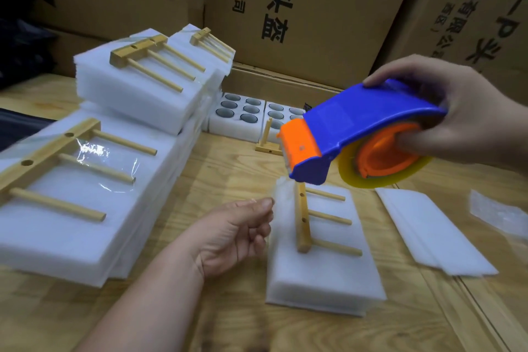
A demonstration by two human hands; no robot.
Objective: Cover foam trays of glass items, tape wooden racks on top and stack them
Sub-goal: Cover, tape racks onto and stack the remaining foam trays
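Note:
A covered white foam tray (323, 280) lies on the wooden table in front of me, with a wooden rack (304, 226) of three pegs resting on top. My right hand (457, 114) grips a blue and orange tape dispenser (357, 128) just above the rack's far end. My left hand (237, 234) pinches the free end of clear tape (281, 191) pulled from the dispenser, at the tray's left far corner. To the left stand stacked foam trays (85, 208) with racks taped on top.
Two open foam trays (237, 120) holding glass items sit at the back, with a loose wooden rack (268, 140) standing before them. Spare foam sheets (434, 234) lie to the right. Large cardboard boxes (300, 8) wall off the back.

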